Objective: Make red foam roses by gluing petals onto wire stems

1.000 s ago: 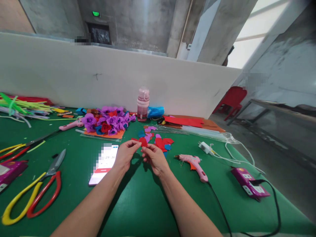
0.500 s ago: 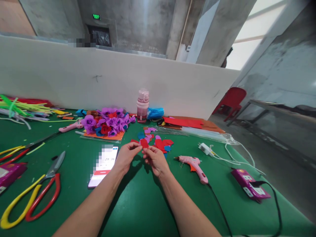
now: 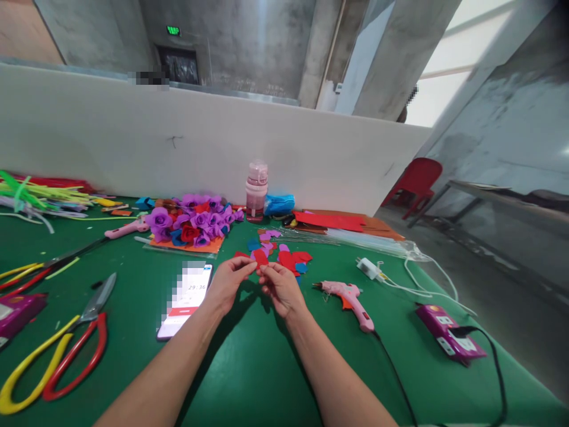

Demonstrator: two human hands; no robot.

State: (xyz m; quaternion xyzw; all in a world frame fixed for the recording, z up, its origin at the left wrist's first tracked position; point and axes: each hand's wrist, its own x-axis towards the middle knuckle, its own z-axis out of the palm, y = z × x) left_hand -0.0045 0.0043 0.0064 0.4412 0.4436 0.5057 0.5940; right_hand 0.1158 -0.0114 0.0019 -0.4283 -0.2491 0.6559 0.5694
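Between my two hands is a small red petal-shaped piece [image 3: 261, 257], its lower edge pinched by the fingertips. My left hand [image 3: 230, 284] grips it from the left with thumb and forefinger. From the right, my right hand [image 3: 281, 287] pinches the same piece, the other fingers curled under. Just beyond lie loose red petals [image 3: 288, 260], with purple petals [image 3: 268, 236] and blue petals [image 3: 301, 268] among them. Whether the piece is paper or cloth, I cannot tell. A pink glue gun [image 3: 349, 298] lies right of my right hand, and a phone [image 3: 186, 302] left of my left wrist.
Finished purple and red flowers [image 3: 200, 222] are heaped at the back left. Scissors [image 3: 80, 332] lie at left. A pink bottle [image 3: 256, 193] stands by the white partition [image 3: 200, 142]. At right are a white charger [image 3: 370, 268], a purple box [image 3: 451, 335] and black cables.
The red piece has tilted slightly between my fingertips. Both hands stay almost in the same place, and the things on the table have not moved.
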